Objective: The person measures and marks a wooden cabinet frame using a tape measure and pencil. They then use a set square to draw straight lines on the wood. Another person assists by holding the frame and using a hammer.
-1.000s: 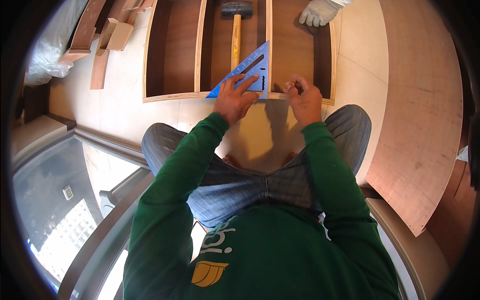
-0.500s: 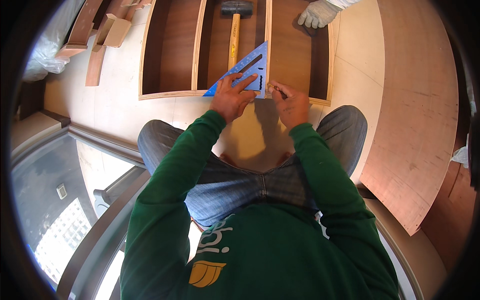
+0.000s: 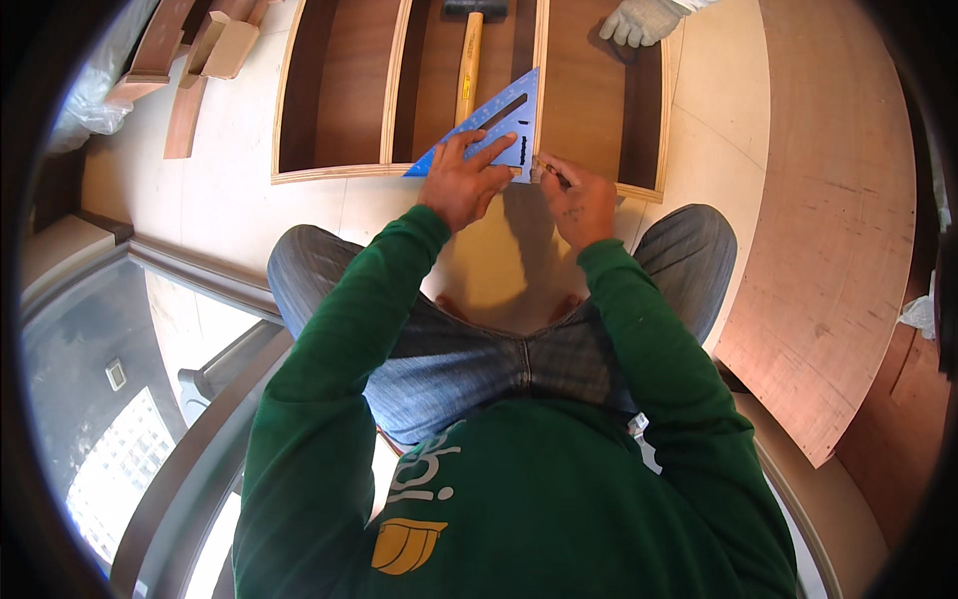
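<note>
A blue triangular speed square lies across the near edge of a wooden frame with compartments, its upright side along a divider. My left hand holds it there, fingertips spread on its face and thumb low at the near edge. Just right of the square, my right hand is closed in a pinch on a short, dark pencil, its tip at the divider's near end. The fingers partly hide the pencil.
A rubber mallet with a wooden handle lies in the middle compartment. Another person's gloved hand rests at the frame's far right. A large wood panel lies to the right, wood offcuts at the far left, and a glass pane at left.
The frame, square and both hands appear slightly higher in the picture. My left hand stays on the square, and my right hand keeps its pinch beside it.
</note>
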### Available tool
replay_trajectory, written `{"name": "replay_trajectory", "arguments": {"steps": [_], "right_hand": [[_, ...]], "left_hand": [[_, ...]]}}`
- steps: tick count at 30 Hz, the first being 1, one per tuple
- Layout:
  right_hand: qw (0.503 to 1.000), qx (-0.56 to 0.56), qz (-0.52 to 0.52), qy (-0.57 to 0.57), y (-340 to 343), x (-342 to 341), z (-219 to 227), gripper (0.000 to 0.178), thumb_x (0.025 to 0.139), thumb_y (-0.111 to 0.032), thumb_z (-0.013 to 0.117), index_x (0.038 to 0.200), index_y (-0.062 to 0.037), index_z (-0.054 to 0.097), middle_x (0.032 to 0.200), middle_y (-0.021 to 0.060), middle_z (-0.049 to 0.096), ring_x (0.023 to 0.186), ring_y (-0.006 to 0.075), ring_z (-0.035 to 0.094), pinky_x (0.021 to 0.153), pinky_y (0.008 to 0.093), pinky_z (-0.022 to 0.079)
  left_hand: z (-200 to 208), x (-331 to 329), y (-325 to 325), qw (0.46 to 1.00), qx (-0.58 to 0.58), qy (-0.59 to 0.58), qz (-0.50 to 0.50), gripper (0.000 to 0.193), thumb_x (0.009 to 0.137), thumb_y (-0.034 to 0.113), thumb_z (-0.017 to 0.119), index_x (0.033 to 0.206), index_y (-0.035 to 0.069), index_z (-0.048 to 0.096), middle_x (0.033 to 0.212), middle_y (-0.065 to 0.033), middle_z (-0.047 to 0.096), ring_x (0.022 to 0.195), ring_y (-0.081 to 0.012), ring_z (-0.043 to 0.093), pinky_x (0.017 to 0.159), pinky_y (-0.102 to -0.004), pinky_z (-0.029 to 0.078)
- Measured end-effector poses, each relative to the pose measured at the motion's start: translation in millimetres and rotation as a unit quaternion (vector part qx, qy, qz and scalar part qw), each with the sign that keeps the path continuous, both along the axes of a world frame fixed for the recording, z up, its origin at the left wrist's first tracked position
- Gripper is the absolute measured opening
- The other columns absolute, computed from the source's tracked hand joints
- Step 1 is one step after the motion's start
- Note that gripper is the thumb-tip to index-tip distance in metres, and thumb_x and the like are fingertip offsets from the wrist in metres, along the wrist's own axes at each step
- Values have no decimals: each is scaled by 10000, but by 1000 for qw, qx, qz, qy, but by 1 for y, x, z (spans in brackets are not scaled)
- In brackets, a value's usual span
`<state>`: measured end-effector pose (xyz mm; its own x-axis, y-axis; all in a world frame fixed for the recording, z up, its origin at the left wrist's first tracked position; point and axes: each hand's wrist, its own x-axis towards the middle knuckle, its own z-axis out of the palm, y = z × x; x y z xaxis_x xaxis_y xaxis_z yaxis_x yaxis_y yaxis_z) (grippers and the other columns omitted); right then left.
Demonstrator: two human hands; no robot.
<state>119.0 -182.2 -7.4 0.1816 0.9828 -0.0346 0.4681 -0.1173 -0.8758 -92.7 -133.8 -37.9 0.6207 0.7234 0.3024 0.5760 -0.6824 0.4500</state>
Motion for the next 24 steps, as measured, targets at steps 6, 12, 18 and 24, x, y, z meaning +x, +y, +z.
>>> {"name": "replay_trajectory", "arguments": {"steps": [6, 12, 18, 24], "right_hand": [[992, -42, 86, -86, -24, 1, 18, 207, 887, -104, 710, 1071, -31, 771, 942, 193, 743, 801, 316, 732, 756, 366, 578], [999, -10, -15, -42, -4, 1, 14, 249, 920, -132, 735, 1152, -51, 776, 901, 131, 763, 767, 171, 715, 737, 302, 567], [998, -49, -26, 9, 2, -2, 16, 271, 905, -68, 713, 1169, -21, 757, 986, 178, 756, 822, 239, 740, 785, 321, 575], [996, -15, 59, -66, -2, 1, 14, 230, 872, -78, 720, 1093, -41, 769, 929, 197, 737, 830, 307, 739, 769, 363, 579]], "left_hand": [[-1, -3, 0, 1000, -4, 13, -3, 142, 824, 144, 757, 946, 206, 723, 1495, -4, 587, 1305, -375, 511, 1025, -543, 423], [1, -1, -1, 1000, -5, 11, -3, 167, 823, 150, 766, 973, 218, 737, 1500, 4, 583, 1308, -368, 510, 1031, -540, 421], [1, -2, 0, 1000, 2, 5, -2, 222, 797, 129, 808, 996, 207, 748, 1513, 23, 580, 1278, -370, 528, 1003, -507, 444], [3, -1, 0, 1000, -3, -6, -2, 213, 789, 123, 813, 977, 198, 745, 1502, 19, 586, 1272, -370, 528, 1013, -512, 443]]}}
